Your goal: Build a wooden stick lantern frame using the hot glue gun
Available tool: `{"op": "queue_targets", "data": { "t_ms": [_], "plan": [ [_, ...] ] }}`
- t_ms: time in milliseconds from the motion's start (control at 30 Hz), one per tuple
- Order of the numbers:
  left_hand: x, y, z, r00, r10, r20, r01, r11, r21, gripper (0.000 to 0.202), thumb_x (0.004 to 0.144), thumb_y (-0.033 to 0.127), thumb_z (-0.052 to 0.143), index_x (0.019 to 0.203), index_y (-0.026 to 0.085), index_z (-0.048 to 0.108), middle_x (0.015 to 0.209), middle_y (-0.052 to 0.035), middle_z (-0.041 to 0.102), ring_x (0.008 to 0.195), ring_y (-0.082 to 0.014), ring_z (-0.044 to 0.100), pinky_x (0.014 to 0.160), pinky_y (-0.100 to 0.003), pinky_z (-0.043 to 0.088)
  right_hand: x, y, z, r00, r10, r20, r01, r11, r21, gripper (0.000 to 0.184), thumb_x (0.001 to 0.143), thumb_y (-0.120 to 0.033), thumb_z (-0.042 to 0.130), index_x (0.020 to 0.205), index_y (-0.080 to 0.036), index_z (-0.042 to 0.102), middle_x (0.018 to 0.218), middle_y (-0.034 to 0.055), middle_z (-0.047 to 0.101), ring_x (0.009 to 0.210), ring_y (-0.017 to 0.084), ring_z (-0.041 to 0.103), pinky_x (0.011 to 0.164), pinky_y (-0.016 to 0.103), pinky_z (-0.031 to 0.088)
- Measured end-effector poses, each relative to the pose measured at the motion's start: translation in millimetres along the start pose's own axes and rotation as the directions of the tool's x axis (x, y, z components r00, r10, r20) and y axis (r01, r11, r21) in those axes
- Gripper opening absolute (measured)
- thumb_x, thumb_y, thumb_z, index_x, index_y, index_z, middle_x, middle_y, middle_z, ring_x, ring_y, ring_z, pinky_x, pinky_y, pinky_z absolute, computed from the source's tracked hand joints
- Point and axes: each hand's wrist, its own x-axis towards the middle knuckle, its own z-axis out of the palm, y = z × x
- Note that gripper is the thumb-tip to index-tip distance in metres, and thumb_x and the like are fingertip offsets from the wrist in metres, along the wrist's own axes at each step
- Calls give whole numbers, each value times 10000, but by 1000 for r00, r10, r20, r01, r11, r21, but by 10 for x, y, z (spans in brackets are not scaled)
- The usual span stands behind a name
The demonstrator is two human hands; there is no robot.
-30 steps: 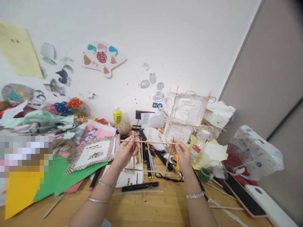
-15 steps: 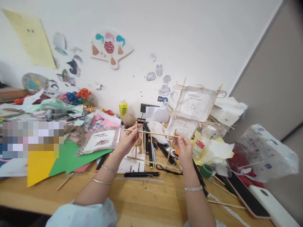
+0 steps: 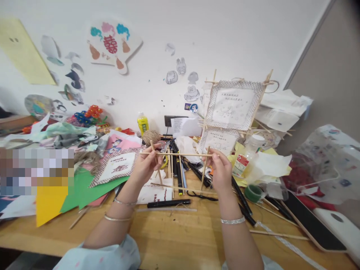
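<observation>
Between my two hands a frame of thin wooden sticks (image 3: 182, 154) is held up above the table. My left hand (image 3: 146, 165) pinches its upper left corner, where two sticks cross. At the upper right corner my right hand (image 3: 221, 168) grips the other end of the top stick, beside a second upright. The frame's lower stick (image 3: 180, 188) runs across behind my wrists. Beneath it lie a white sheet with dark red marks (image 3: 143, 195), several loose sticks and black markers (image 3: 168, 203).
A patterned-border picture (image 3: 119, 165) rests on green paper (image 3: 78, 187) at the left. Stick-framed pictures (image 3: 230, 107) lean against the wall. A twine ball (image 3: 150, 138), a yellow bottle (image 3: 143, 123), a clear bottle (image 3: 249, 153), green tape (image 3: 252, 192) and a phone (image 3: 312, 221) lie around.
My view has shifted slightly, so the wall items sit farther left and higher. Both hands still hold the stick frame, which has barely moved.
</observation>
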Motion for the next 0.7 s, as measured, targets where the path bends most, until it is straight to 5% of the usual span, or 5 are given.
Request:
{"op": "queue_targets", "data": {
  "t_ms": [400, 700],
  "plan": [
    [46, 2, 147, 999, 46, 13, -46, 999, 18, 304, 766, 367, 641, 1014, 191, 629, 494, 24, 590, 342, -59, 412, 364, -170, 324, 38, -23, -26, 1000, 17, -7, -16, 997, 74, 239, 797, -367, 529, 836, -183, 677, 711, 21, 662, 609, 130, 541, 585, 269, 434],
    [-10, -111, 84, 999, 13, 49, -15, 999, 39, 364, 776, 427, 616, 1041, 179, 592, 493, 18, 594, 335, -56, 415, 374, -166, 316, 19, -37, 12, 997, 39, -69, -29, 989, 144, 203, 750, -333, 538, 789, -179, 664, 722, 24, 662, 634, 146, 586, 630, 297, 470]
  ]
}}
